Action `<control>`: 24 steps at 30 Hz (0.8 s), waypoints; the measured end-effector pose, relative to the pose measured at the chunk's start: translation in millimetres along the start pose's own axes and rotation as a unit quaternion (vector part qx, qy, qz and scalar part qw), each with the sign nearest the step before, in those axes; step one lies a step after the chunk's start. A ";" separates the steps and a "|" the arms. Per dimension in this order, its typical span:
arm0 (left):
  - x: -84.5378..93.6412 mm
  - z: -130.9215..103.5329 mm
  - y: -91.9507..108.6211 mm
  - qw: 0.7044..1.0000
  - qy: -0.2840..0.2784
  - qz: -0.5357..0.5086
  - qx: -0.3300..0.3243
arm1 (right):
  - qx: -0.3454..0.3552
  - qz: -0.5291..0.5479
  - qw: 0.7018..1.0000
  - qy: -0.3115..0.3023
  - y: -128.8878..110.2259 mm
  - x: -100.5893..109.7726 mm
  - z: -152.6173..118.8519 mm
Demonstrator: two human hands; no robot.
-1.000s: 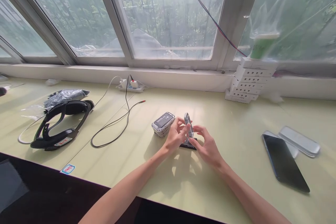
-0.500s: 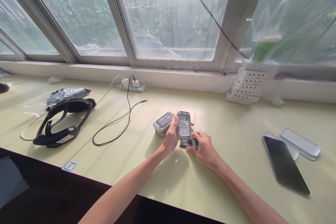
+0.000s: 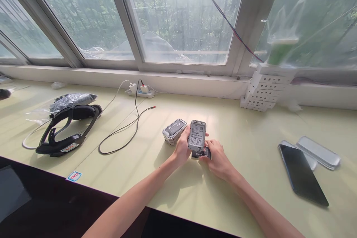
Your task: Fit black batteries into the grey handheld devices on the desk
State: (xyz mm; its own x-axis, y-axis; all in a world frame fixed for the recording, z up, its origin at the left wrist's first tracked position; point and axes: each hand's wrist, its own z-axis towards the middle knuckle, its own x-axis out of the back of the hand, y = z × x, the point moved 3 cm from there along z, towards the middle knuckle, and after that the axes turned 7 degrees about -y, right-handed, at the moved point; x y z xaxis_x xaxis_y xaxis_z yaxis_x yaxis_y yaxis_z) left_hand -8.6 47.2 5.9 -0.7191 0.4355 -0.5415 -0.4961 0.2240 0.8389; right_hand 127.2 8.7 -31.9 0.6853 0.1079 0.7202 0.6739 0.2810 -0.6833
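Observation:
My left hand (image 3: 182,145) grips a small grey device body (image 3: 197,135) by its left edge, tilted up so that its printed label and square code face me. Just below it, my right hand (image 3: 216,156) pinches a black battery (image 3: 202,153) marked 3000mAh; the device body overlaps the battery's upper edge. Whether the two touch I cannot tell. Left of my left hand lies a stack of similar grey devices (image 3: 174,131), and the top one shows a black battery with 3000mAh lettering.
A black headset (image 3: 65,130) and a looped black cable (image 3: 122,148) lie to the left. At the back are a power strip (image 3: 141,93) and stacked white boxes (image 3: 260,91) with a green cup (image 3: 281,52) on top. A black phone (image 3: 302,173) lies by pale cases (image 3: 319,152) on the right.
The device body in my left hand has shifted slightly right and tilted. The battery in my right hand has turned a little and is still below it. The stack has not moved.

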 end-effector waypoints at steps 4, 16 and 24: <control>-0.6 -0.6 -0.6 1.000 0.011 0.004 0.005 | -0.004 0.046 0.999 -0.013 -2.2 0.5 -1.6; -1.3 -0.5 0.3 1.000 0.016 0.017 0.000 | 0.020 0.079 0.996 -0.032 -3.6 7.4 -2.2; -2.6 -0.5 1.5 1.000 0.018 0.006 0.004 | 0.023 0.074 0.996 -0.043 -8.5 18.0 -4.6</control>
State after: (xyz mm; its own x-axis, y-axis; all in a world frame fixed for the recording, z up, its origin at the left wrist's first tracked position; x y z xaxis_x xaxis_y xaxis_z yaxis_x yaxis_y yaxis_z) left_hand -7.7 45.9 8.5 -0.7424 0.4058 -0.5331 -0.4837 0.2260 0.8455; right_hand 135.1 3.9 -13.7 0.7486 0.2331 0.6206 0.5524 0.2983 -0.7784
